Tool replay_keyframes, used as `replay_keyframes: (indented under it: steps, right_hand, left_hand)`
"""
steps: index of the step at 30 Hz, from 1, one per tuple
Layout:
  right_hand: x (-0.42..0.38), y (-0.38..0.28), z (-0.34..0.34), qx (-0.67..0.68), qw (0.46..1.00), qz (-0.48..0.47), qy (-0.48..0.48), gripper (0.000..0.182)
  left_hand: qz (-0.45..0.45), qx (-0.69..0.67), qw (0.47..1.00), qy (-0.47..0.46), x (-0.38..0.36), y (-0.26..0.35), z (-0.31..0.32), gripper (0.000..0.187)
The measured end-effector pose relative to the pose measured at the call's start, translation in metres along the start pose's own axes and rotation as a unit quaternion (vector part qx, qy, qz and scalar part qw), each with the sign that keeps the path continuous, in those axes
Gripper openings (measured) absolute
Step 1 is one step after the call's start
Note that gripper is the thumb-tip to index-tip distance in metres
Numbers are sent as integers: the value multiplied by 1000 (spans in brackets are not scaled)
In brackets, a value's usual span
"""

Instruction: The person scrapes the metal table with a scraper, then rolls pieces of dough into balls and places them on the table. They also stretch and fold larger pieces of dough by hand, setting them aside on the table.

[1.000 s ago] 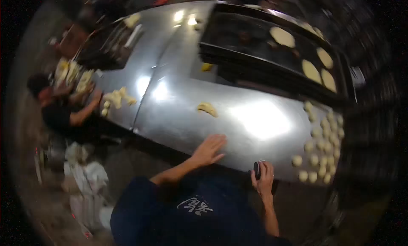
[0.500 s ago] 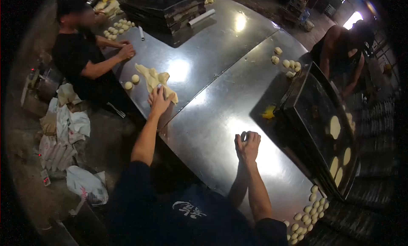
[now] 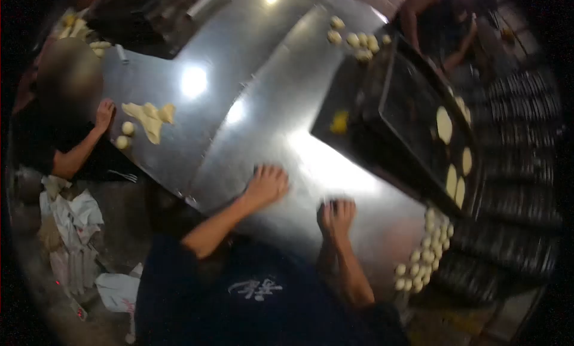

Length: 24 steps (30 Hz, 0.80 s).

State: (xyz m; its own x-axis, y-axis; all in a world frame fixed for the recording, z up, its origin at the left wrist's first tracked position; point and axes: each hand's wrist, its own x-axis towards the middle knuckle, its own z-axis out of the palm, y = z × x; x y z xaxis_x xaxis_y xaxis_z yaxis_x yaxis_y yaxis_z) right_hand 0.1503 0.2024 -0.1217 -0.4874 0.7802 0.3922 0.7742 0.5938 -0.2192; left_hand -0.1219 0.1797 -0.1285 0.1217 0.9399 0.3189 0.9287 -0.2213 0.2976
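Observation:
My left hand (image 3: 267, 184) lies on the metal table, fingers curled down; whatever is under the palm, if anything, is hidden. To its right, my right hand (image 3: 338, 216) is also closed against the tabletop, its contents out of sight. A flattened, irregular piece of dough (image 3: 152, 122) rests farther left on the table, untouched by either hand. Two dough balls, one of them a round dough ball (image 3: 127, 128), sit beside it. Several small dough balls (image 3: 427, 250) are grouped at the table's right edge, nearest my right hand.
Stacked dark trays (image 3: 382, 113) stand at right, the top one bearing flat dough rounds (image 3: 444, 125). More dough balls (image 3: 362, 41) lie behind. A co-worker's hand (image 3: 105, 114) is at the left edge; another person (image 3: 430, 23) bends at the far right. Dark trays (image 3: 161, 17) stand back left.
My left hand has left the flattened dough and moved right, close to my right hand. The dough has been let go, and the view has shifted.

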Motion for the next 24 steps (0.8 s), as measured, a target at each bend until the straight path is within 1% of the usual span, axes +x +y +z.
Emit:
replay_keyframes:
  steps: [1,2,3,4,5,6,7,8,9,10,11,12,13,14,15,17,18,19,20,21,22,23,24]
  right_hand:
    - [10,-9,15,76,988,133,31,14]
    - [20,-34,9,95,979,179,17,15]
    - [28,-56,0,119,968,219,10,15]
    - [6,-61,2,89,985,150,6,15]
    - [-21,-63,1,58,995,77,10,15]
    - [-40,-59,-9,77,996,41,16,15]
    - [-57,-48,-19,95,995,5,22,15]
    - [-76,-15,-17,135,990,0,36,14]
    - [-92,14,-11,176,983,-1,44,13]
    - [-80,20,-21,114,990,55,61,12]
    - [-56,22,-32,52,990,116,69,11]
    - [-39,28,-19,45,988,130,74,11]
    - [-29,32,-5,37,986,146,74,11]
    - [-13,19,-5,67,978,181,76,11]
    - [-4,1,-9,94,969,212,82,11]
    - [-29,-22,-26,117,984,117,64,12]
    - [-56,-18,-18,109,989,75,69,13]
    - [-63,-5,-24,112,987,82,81,13]
    - [-78,11,-32,119,987,57,90,13]
    - [-96,24,-38,125,987,35,96,14]
    - [-99,42,-39,91,990,69,85,14]
    - [-91,60,-38,58,991,104,68,14]
    - [-73,64,-35,62,985,140,86,13]
  left_hand:
    - [-40,-35,999,-12,23,13,-8,30]
    - [-31,-47,998,-18,21,38,3,30]
    - [-66,-78,994,-27,19,58,17,28]
    - [-97,-100,990,-27,23,65,28,26]
    - [-4,-87,996,-34,-1,75,35,23]
    - [27,-100,993,-55,-29,79,41,25]
    - [42,-132,984,-109,-49,77,26,25]
    - [92,-118,989,-8,-62,60,27,19]
    - [50,-13,995,-84,-60,40,21,19]
    - [4,92,982,-163,-55,25,16,20]
    - [-45,85,993,-66,-39,13,16,20]
    - [-96,73,992,26,-19,2,16,21]
    - [-139,18,988,60,7,10,14,21]
    - [-183,-37,978,94,21,31,17,21]
    - [-181,-35,979,82,10,55,23,21]
    - [-125,-90,988,11,-5,92,31,21]
    - [-112,-82,990,14,-19,91,30,21]
    - [-57,-53,997,6,-48,80,31,22]
    - [-3,-26,1000,-7,-67,67,26,23]
    - [-73,-3,997,0,-68,56,7,23]
    - [-144,19,989,5,-63,47,-11,23]
    - [-175,60,980,74,-58,33,-9,24]
    - [-206,101,963,142,-47,21,-2,24]
